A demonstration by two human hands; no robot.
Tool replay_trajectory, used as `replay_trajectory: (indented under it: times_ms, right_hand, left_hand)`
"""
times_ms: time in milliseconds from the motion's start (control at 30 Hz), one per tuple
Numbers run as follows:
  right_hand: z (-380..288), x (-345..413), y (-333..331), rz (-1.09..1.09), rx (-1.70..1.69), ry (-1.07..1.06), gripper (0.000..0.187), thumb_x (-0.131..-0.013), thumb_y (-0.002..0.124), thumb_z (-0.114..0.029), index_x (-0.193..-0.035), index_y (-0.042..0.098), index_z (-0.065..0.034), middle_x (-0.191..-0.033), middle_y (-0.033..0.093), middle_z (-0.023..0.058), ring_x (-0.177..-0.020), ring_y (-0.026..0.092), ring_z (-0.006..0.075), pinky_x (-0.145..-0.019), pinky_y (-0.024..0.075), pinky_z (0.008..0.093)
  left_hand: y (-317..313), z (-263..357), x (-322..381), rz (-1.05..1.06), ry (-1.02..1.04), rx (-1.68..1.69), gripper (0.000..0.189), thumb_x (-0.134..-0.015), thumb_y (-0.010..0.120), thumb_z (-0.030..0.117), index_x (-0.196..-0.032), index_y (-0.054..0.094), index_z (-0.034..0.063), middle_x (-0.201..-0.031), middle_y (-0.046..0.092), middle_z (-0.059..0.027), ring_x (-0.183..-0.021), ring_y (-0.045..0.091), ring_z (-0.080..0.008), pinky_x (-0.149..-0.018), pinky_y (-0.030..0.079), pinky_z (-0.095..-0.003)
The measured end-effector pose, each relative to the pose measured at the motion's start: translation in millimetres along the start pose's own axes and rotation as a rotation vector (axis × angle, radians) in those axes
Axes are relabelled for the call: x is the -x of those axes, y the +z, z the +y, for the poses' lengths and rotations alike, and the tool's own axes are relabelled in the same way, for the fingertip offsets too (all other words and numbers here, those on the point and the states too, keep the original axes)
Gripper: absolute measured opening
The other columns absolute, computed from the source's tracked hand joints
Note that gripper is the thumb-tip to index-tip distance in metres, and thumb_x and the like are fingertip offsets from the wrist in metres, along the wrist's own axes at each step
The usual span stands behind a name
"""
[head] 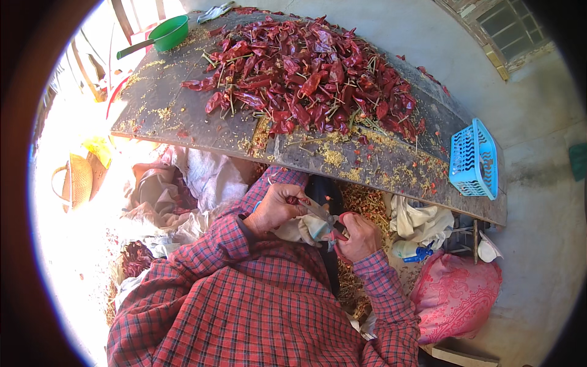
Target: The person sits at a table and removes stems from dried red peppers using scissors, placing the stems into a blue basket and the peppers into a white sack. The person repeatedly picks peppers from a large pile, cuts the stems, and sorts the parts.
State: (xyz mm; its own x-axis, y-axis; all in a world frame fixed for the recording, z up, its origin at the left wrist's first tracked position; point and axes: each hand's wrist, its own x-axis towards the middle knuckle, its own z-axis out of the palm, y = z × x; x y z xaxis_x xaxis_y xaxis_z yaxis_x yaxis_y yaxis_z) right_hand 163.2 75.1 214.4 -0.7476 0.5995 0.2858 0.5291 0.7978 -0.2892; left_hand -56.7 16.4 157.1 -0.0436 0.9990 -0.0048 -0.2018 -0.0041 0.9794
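My left hand (279, 210) pinches a dried red chili pepper (292, 200), most of it hidden by the fingers. In my right hand (361, 237) is a pair of scissors (317, 212) with red handles. Its blades point left and reach the pepper at my left fingertips. Both hands are above my lap, just in front of the table edge. Beyond them, a large heap of dried red chili peppers (293, 75), many with pale stems, covers the middle of the dark table (192, 130). Yellow seeds are scattered over the boards.
A green plastic dipper (172, 34) and a glove (215, 12) sit at the table's far left. At its right end stands a blue plastic basket (474, 160). Below are white sacks (211, 176), stem litter (367, 202), a blue-topped bottle (412, 251) and a pink cloth bundle (458, 298).
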Motion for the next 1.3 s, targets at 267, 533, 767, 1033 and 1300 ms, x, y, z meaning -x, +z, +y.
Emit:
replay_trajectory:
  times_ms: [267,533,767,1033,1300]
  right_hand:
    - [13,16,10,0.040,-0.025,0.020,0.041,-0.064,0.082,-0.032,-0.078,0.054,-0.0065,-0.064,0.056,0.0087,-0.058,0.059,0.0285,-0.051,0.0449,0.0391]
    - [134,-15,10,0.004,0.251,0.853,0.039,-0.076,0.073,-0.041,-0.089,0.058,-0.0073,-0.085,0.065,0.0167,-0.081,0.062,0.0362,-0.070,0.0478,0.0463]
    - [212,-71,4,0.098,0.345,0.805,0.024,-0.084,0.065,-0.022,-0.101,0.059,-0.0060,-0.101,0.058,0.0143,-0.096,0.058,0.0326,-0.084,0.0473,0.0439]
    - [264,-170,41,0.245,0.294,0.594,0.028,-0.080,0.070,-0.016,-0.104,0.060,-0.0066,-0.101,0.060,0.0150,-0.095,0.057,0.0352,-0.085,0.0453,0.0429]
    - [283,-146,34,0.492,-0.811,1.062,0.014,-0.087,0.065,-0.020,-0.088,0.063,-0.0061,-0.071,0.064,0.0062,-0.050,0.055,0.0185,-0.046,0.0451,0.0309]
  left_hand:
    - [2,23,-5,-0.175,-0.379,-0.033,0.008,-0.077,0.072,0.005,-0.080,0.065,0.0016,-0.067,0.060,0.0007,-0.061,0.054,-0.0055,-0.053,0.043,-0.0222]
    - [-2,16,-9,-0.132,-0.392,0.357,0.026,-0.086,0.068,0.023,-0.100,0.060,0.0026,-0.078,0.060,-0.0010,-0.060,0.056,-0.0083,-0.053,0.050,-0.0225]
    - [-20,-15,-19,0.145,-0.433,0.459,0.018,-0.092,0.056,0.022,-0.093,0.059,0.0046,-0.059,0.049,0.0023,-0.042,0.046,-0.0072,-0.037,0.042,-0.0221]
    - [-16,-5,-23,0.181,-0.497,0.423,0.016,-0.090,0.060,0.023,-0.088,0.059,0.0065,-0.056,0.048,0.0015,-0.038,0.049,-0.0099,-0.034,0.042,-0.0236]
    - [-20,-30,-26,0.159,-0.472,0.570,0.016,-0.091,0.059,0.023,-0.085,0.058,0.0081,-0.060,0.050,0.0021,-0.045,0.052,-0.0094,-0.036,0.043,-0.0244]
